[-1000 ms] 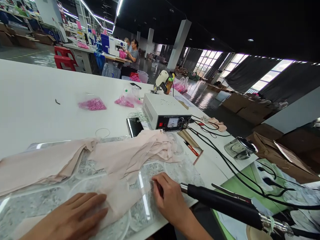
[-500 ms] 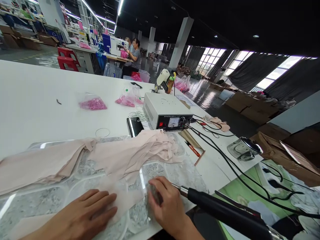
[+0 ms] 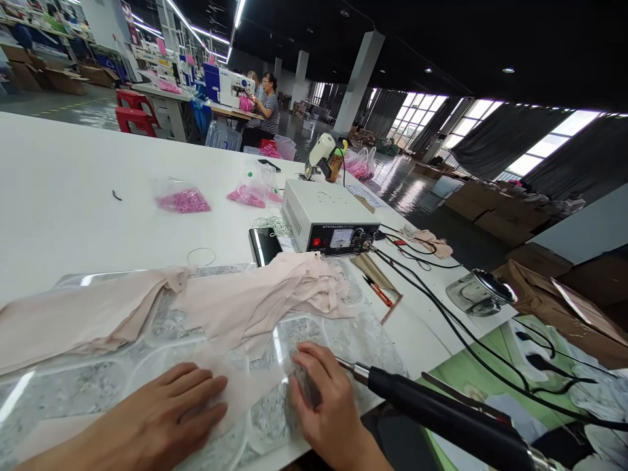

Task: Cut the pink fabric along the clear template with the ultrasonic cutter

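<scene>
My left hand (image 3: 161, 409) lies flat, fingers stretched out, on a thin pale pink cloth piece (image 3: 245, 392) atop the clear-patterned plastic mat (image 3: 105, 386). To its right, my right hand (image 3: 328, 399) is curled, thumb and forefinger bent towards each other at the cloth's right end. Whatever its fingers hold is hidden. A black-handled tool with a metal tip (image 3: 432, 409) reaches in from the lower right, and its end disappears behind my right knuckles. Beyond my hands lie a heap of pink cloth strips (image 3: 265, 294) and a folded stack of pink cloth (image 3: 83, 317).
A white control box (image 3: 326, 212) with dial and cables stands at the table's middle, near a phone (image 3: 265, 247). Bags of pink bits (image 3: 184, 199) lie further left. On the right are an orange cutter (image 3: 380, 292), a glass mug (image 3: 478, 292) and cables. Co-workers sew at the back.
The view has shifted slightly. Both hands stay almost in place over the cloth, and the tool beside my right hand has hardly moved.
</scene>
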A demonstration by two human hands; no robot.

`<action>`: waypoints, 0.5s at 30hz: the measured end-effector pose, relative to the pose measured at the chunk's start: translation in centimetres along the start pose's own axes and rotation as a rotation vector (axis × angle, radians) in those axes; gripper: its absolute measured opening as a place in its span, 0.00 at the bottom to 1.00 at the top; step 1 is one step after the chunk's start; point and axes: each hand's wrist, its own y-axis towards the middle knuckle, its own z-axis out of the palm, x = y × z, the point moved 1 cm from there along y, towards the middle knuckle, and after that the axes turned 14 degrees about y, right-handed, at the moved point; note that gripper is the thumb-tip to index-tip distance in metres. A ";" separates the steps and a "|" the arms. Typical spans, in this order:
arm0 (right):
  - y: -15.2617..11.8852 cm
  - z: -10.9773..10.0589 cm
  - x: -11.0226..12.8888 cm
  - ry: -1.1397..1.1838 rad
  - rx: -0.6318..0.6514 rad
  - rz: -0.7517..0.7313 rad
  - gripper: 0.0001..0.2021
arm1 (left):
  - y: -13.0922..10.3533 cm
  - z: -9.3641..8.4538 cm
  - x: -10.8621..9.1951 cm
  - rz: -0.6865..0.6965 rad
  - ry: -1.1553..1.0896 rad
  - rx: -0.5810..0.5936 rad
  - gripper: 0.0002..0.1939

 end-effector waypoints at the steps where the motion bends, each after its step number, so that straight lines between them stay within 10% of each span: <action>1: 0.1 0.0 0.3 0.024 0.005 -0.010 0.15 | 0.2 -0.2 0.1 0.032 -0.004 0.000 0.18; 10: -2.3 -3.1 -0.2 0.227 -0.017 0.008 0.07 | 4.2 -1.5 0.4 0.332 0.033 -0.032 0.22; 15: -6.4 -6.1 -1.6 0.274 -0.082 0.287 0.08 | 6.4 -0.8 -0.4 0.332 -0.014 0.020 0.27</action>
